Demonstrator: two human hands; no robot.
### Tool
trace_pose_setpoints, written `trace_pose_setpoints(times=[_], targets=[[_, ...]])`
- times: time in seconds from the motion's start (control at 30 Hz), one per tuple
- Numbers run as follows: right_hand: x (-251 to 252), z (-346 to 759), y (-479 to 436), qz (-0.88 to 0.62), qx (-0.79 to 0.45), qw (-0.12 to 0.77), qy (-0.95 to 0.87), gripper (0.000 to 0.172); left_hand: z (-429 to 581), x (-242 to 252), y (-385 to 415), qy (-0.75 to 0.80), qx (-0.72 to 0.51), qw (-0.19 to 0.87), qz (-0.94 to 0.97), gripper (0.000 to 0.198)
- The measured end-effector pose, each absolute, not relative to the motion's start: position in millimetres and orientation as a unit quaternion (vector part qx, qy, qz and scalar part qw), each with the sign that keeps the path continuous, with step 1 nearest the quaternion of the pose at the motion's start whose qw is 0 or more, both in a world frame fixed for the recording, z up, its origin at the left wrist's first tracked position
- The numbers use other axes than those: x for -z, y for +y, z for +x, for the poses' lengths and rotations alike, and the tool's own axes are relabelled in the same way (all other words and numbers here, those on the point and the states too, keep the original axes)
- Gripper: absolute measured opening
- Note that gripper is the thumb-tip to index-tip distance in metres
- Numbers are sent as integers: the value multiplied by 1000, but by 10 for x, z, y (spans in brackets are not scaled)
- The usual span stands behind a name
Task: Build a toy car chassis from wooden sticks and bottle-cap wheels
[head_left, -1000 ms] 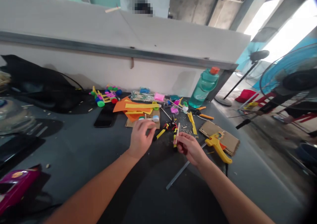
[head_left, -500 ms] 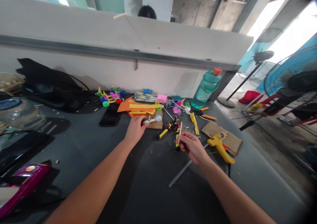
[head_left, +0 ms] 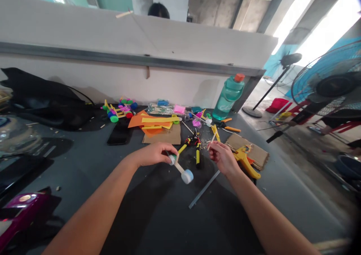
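Head camera: the left hand has its fingers closed on a short wooden stick with a white-and-blue plastic bottle cap at each end, one cap at the fingertips, the other jutting past them above the dark grey tabletop. The right hand pinches a thin pale wooden skewer between thumb and fingertips, its free end slanting up from them. Yellow-and-black-handled pliers lie between the two sets of fingers, and a yellow plastic glue gun sits just beyond the right knuckles.
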State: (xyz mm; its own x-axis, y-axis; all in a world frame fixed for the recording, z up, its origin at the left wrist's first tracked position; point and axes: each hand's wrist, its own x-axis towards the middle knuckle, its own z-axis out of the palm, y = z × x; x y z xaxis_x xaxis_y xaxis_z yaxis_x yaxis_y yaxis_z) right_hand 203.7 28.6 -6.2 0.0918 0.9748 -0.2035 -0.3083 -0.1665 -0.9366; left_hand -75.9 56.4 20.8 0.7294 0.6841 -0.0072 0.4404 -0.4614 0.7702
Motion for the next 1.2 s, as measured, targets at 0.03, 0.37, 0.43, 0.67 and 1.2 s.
trace_pose_setpoints(times=[0.03, 0.37, 0.43, 0.67, 1.2], targets=[[70, 2025, 281, -492, -587, 547, -338, 22, -710, -227, 526, 324, -140, 401, 845, 26], [72, 1912, 202, -482, -591, 511, -397, 20, -492, -105, 417, 289, -89, 336, 892, 47], [90, 1926, 211, -526, -544, 471, -454, 18, -491, -109, 412, 288, -93, 326, 896, 50], [140, 2127, 316, -715, -249, 224, -613, 18, -588, -325, 370, 353, -71, 274, 892, 49], [91, 2151, 293, -751, -85, 36, -654, 30, -391, -41, -45, 464, -394, 191, 770, 24]])
